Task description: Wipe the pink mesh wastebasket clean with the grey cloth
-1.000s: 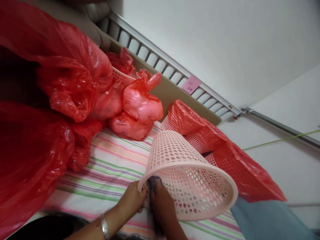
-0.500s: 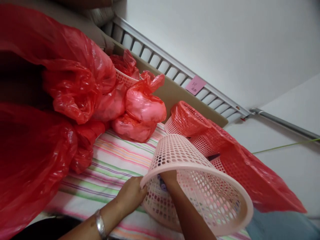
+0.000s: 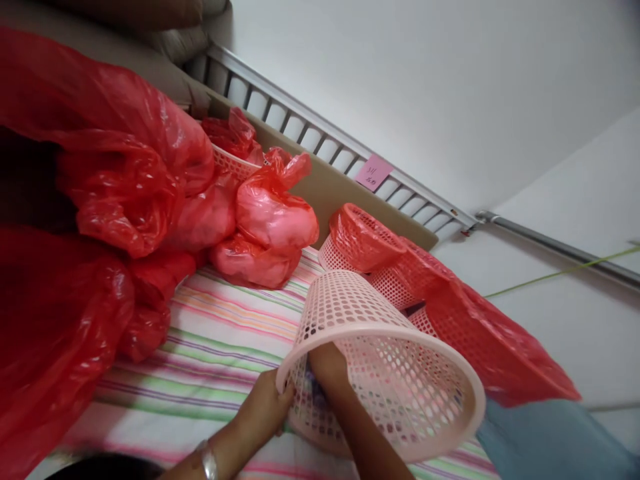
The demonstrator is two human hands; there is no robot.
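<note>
A pale pink perforated plastic basket [image 3: 350, 300] lies tipped on its side, its mouth facing me. My left hand [image 3: 267, 407], with a silver bangle at the wrist, grips the left part of its rim. Through the mouth reaches my right hand [image 3: 327, 367], fingers curled near the inner left wall. A small dark bluish-purple thing shows beside those fingers, but its kind is not clear. Beneath the basket is a striped cloth [image 3: 225, 320] in white, pink, green and purple.
Red plastic bags [image 3: 277, 213] are heaped at the left. Behind the held basket stand more pink baskets [image 3: 393, 287] with red bags over them. A white railing [image 3: 295, 127] bearing a pink note [image 3: 374, 172] runs along the wall. A metal pole [image 3: 545, 243] is at the right.
The view has shifted slightly, so most things appear farther left. My right hand has turned a little inside the basket; my left hand keeps its grip on the rim.
</note>
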